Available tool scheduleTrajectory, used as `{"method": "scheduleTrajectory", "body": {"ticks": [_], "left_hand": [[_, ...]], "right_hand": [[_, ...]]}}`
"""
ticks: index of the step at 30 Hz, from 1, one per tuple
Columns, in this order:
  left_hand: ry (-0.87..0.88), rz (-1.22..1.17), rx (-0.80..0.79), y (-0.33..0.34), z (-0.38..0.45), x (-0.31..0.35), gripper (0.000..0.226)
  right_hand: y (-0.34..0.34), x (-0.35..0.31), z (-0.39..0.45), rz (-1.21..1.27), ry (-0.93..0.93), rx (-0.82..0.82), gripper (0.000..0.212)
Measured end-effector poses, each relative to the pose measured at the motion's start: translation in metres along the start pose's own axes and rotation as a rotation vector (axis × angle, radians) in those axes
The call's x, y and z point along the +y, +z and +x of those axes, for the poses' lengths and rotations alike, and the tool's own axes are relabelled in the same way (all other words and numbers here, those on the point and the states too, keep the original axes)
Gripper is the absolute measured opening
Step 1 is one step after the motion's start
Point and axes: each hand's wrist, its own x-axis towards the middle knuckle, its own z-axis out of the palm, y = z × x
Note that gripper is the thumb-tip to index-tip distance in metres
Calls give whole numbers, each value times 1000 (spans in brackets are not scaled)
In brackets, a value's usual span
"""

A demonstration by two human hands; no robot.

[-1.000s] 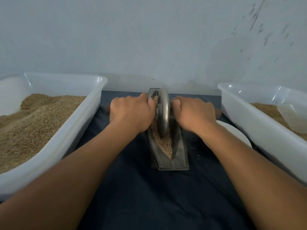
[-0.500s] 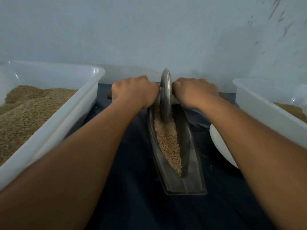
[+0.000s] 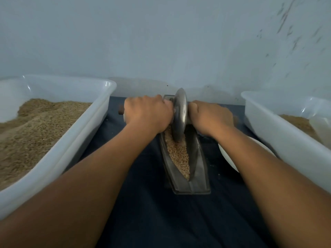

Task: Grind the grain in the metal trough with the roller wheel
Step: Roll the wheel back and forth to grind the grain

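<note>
While two bare arms reach forward over the dark cloth (image 3: 179, 221), the metal trough (image 3: 195, 183) lies between them with grain (image 3: 179, 154) inside. Farther on, the left hand (image 3: 148, 115) and right hand (image 3: 209, 117) curl tight around the handle (image 3: 121, 110). Between their fingers, the roller wheel (image 3: 180, 113) stands in the grain. Beside each hand sits a white tub (image 3: 75, 140), holding more grain.

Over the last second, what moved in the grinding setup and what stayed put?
The round metal roller wheel rolled from mid-trough to the far end of the long metal trough, then eased slightly back, uncovering the brown grain nearer the person. The left hand and right hand still grip the wooden axle handles either side of the wheel. The two white plastic tubs of grain did not move.
</note>
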Motion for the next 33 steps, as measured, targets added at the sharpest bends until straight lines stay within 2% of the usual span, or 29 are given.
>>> {"method": "scheduleTrajectory", "body": {"ticks": [5, 12, 19, 26, 30, 33], "left_hand": [[48, -37, -44, -10, -21, -6, 38], [86, -34, 3, -25, -55, -6, 41], [181, 75, -10, -44, -72, -9, 40], [143, 54, -57, -47, -74, -7, 54], [174, 79, -16, -34, -62, -10, 46], [217, 84, 22, -23, -45, -6, 37]], "right_hand": [[-4, -5, -25, -33, -44, 81, 43], [-18, -7, -64, -27, -110, 156, 41], [-38, -4, -88, -67, -109, 149, 49], [-36, -1, -92, -25, -108, 179, 51], [-28, -1, -79, -26, -120, 181, 49], [-18, 2, -64, -14, -118, 99, 44]]}}
